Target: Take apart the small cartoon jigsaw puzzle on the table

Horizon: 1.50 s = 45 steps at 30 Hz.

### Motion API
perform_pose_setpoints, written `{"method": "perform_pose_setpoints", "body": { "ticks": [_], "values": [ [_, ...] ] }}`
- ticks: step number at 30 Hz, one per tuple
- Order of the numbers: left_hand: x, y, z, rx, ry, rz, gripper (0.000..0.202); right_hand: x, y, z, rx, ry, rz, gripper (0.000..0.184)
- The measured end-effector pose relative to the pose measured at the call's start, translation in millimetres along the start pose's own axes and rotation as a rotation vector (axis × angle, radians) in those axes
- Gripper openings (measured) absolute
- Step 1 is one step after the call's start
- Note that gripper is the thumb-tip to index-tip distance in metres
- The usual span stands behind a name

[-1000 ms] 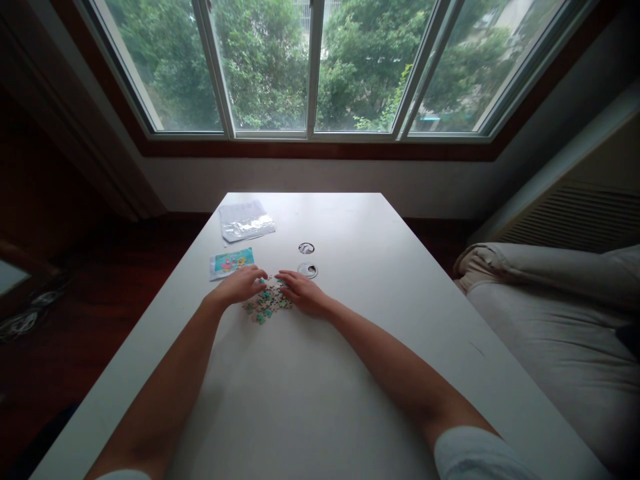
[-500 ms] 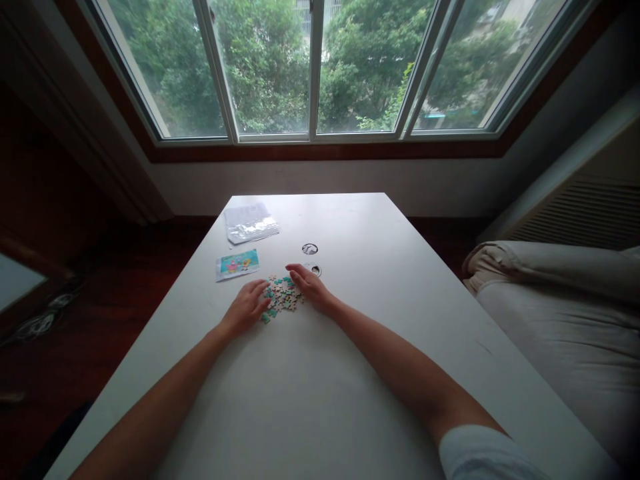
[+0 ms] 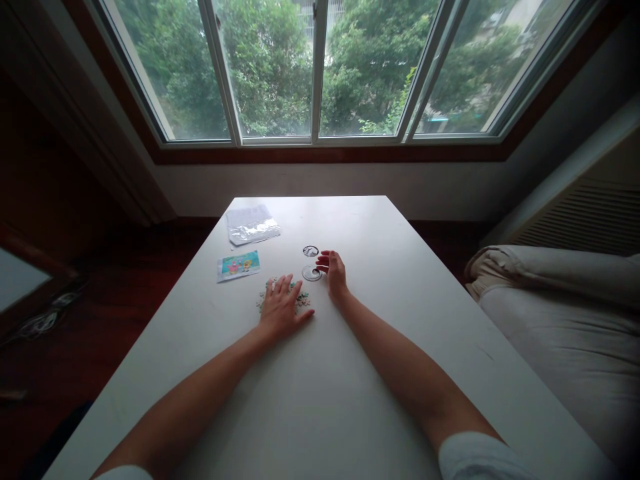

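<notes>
Small jigsaw puzzle pieces [image 3: 304,301], some teal and some pale, lie in a pile on the white table [image 3: 320,387]. My left hand [image 3: 283,303] is spread palm down over the pile and hides most of it. To the right, my right hand [image 3: 335,270] is raised on its side with fingers apart and nothing visible in them. Its fingertips are beside a clear round disc [image 3: 309,273] with a dark ring in it. Just behind that lies a dark-rimmed round piece [image 3: 311,251].
A colourful cartoon picture card [image 3: 239,266] lies left of the pile. Behind it is a clear plastic bag [image 3: 253,225] near the table's far left corner. A covered sofa [image 3: 560,320] stands to the right, and a window [image 3: 315,73] is beyond the table.
My left hand has moved right, from beside the pile to flat on top of it. My right hand has left the pile's right side and moved right, next to the clear disc.
</notes>
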<state>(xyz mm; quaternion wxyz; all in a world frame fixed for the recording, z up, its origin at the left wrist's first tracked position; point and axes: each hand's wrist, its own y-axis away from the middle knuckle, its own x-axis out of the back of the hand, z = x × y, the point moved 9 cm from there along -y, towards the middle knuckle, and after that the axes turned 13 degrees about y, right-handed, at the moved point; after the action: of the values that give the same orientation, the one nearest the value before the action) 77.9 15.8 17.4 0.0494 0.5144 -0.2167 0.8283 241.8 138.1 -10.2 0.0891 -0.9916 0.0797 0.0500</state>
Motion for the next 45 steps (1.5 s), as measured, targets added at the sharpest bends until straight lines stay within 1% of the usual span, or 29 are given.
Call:
{"method": "perform_pose_setpoints", "body": {
  "ticks": [3, 4, 6, 10, 15, 18, 22, 26, 28, 30, 33, 35, 41, 45],
  "values": [
    [-6.9, -9.2, 17.6, -0.034, 0.004, -0.009, 0.079, 2.8, -0.5, -2.2, 0.005, 0.021, 0.009, 0.044],
    [-8.4, -12.2, 20.1, -0.033, 0.0, -0.011, 0.076, 1.7, 0.2, -2.6, 0.006, 0.026, 0.002, 0.044],
    [-9.1, -18.0, 18.2, 0.007, -0.019, 0.002, 0.067, -0.2, 1.2, -2.6, 0.005, 0.036, -0.007, 0.043],
    [-8.5, -26.9, 1.8, 0.097, -0.073, 0.024, 0.053, -0.4, 0.6, -0.7, 0.001, 0.043, -0.01, 0.043],
    [-9.1, -40.1, -29.6, 0.195, -0.065, 0.012, 0.051, 0.4, 0.3, -0.2, 0.007, 0.062, -0.007, 0.045],
    [-7.1, -48.0, -42.9, 0.212, -0.062, 0.011, 0.046, -0.3, 0.2, 0.4, 0.005, 0.067, -0.012, 0.046],
    [1.3, -48.9, -46.5, 0.136, -0.017, 0.029, 0.043, -1.2, 0.1, 1.8, -0.011, 0.063, -0.024, 0.047],
    [15.2, -36.7, -54.0, 0.035, 0.011, 0.028, 0.053, -3.4, 0.9, 1.3, -0.018, 0.072, -0.038, 0.047],
    [20.0, -29.1, -61.3, -0.028, 0.019, -0.01, 0.059, -5.3, 1.2, 0.5, -0.014, 0.084, -0.05, 0.046],
    [20.0, -22.4, -70.0, -0.077, 0.035, -0.084, 0.066, -7.3, 1.5, 0.4, -0.013, 0.1, -0.061, 0.047],
    [17.5, -18.4, -80.0, -0.106, 0.049, -0.149, 0.071, -8.5, 2.0, 0.3, -0.011, 0.12, -0.066, 0.046],
    [12.7, -21.3, -80.3, -0.114, 0.054, -0.168, 0.074, -8.5, 2.7, -0.6, -0.002, 0.136, -0.063, 0.046],
    [-7.3, -42.8, -63.4, -0.132, 0.065, -0.201, 0.077, -7.2, 4.8, -2.5, 0.022, 0.196, -0.054, 0.047],
    [-13.3, -48.2, -56.4, -0.15, 0.072, -0.238, 0.075, -7.5, 5.7, -2.3, 0.024, 0.202, -0.048, 0.047]
  ]
}}
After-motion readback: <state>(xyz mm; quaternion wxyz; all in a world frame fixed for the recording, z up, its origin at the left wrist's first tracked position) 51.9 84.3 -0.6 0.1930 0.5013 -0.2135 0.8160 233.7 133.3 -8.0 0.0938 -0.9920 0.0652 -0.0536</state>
